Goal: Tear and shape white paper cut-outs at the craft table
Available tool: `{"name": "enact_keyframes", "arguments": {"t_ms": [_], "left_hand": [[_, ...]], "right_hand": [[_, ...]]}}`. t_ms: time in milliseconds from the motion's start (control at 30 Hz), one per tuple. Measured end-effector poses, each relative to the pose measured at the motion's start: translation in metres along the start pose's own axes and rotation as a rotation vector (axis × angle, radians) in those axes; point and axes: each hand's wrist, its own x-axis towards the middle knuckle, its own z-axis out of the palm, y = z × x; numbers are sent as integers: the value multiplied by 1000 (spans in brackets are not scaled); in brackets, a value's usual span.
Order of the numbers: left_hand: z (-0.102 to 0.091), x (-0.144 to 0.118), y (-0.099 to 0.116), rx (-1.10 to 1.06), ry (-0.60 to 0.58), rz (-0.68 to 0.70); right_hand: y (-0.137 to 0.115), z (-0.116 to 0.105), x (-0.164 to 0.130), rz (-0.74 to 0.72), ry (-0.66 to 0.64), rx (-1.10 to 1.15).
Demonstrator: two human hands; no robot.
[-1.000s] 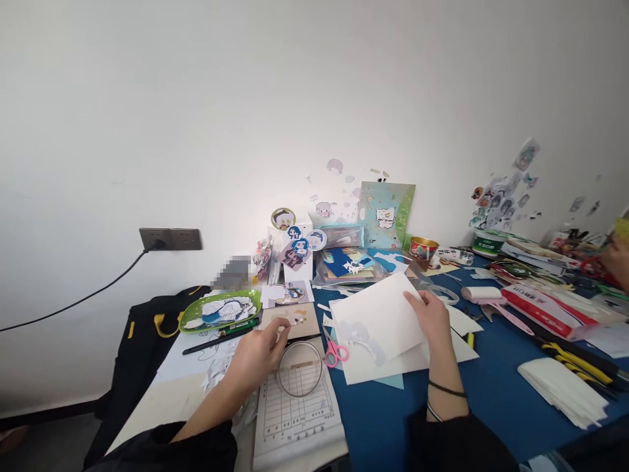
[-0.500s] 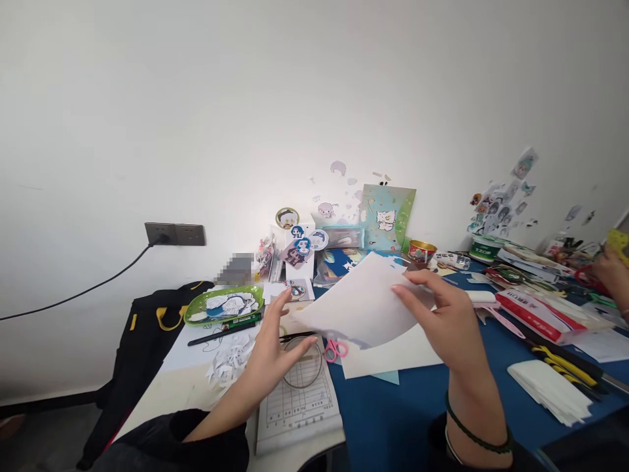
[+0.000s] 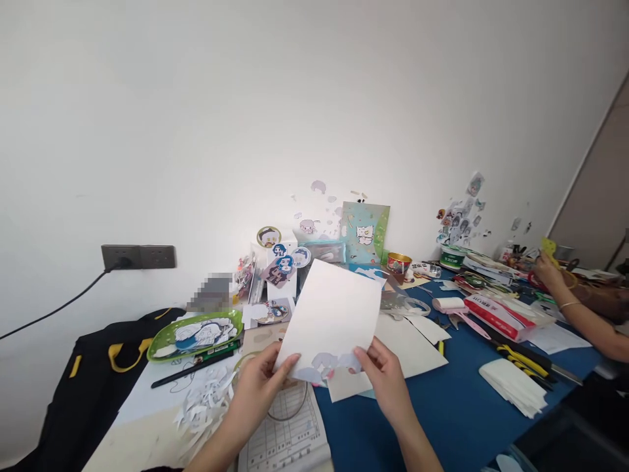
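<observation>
A white sheet of paper [image 3: 337, 311] is held up over the table, its lower edge showing grey cut-out shapes. My left hand [image 3: 265, 377] pinches the lower left corner between thumb and fingers. At the lower right edge, my right hand [image 3: 386, 373] grips it the same way. Behind and below the sheet lie more white paper [image 3: 410, 347] and a printed form pad [image 3: 289, 429]. A round clear ring-shaped object [image 3: 297, 413] rests on the pad near my left hand. The sheet hides part of what lies behind it.
On the left, a green tray [image 3: 157, 337] holds paper cut-outs, with paper scraps [image 3: 206, 400] nearby. A red and white packet [image 3: 501, 314], yellow-handled pliers [image 3: 525, 364] and folded white tissues [image 3: 514, 387] lie right. Another person's hand [image 3: 548, 272] holds something yellow.
My left hand has closed on the paper, which now stands more upright. My right hand has moved down and left to its lower edge. The view has shifted to the right.
</observation>
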Motion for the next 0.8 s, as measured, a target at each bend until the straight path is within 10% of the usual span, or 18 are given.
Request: {"name": "enact_keyframes", "arguments": {"t_ms": [333,467,800], "left_hand": [[0,-4,-18,248,73,51],[1,-7,-27,387,76,129],[-3,1,-23,699,215,511]], "right_hand": [[-99,-108,107,-408,322,-1025],[-115,-89,190,-444,115,-1412],[-85,-13,336,-422,-179,-1481]]}}
